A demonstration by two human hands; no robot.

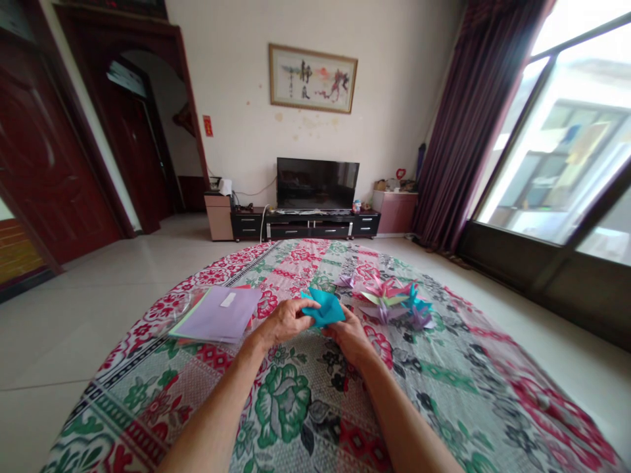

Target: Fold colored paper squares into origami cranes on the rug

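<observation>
Left hand: pinched the left side of the blue paper between thumb and fingers.
Right hand: held the paper's lower right edge — some fingers were hidden.
Blue paper: was folded, between both hands, over the flowered tablecloth.
Paper stack: lay to the left, a purple sheet uppermost.
Folded shapes: clustered near the right hand — pink, green, purple and blue, with pointed tips.
</observation>
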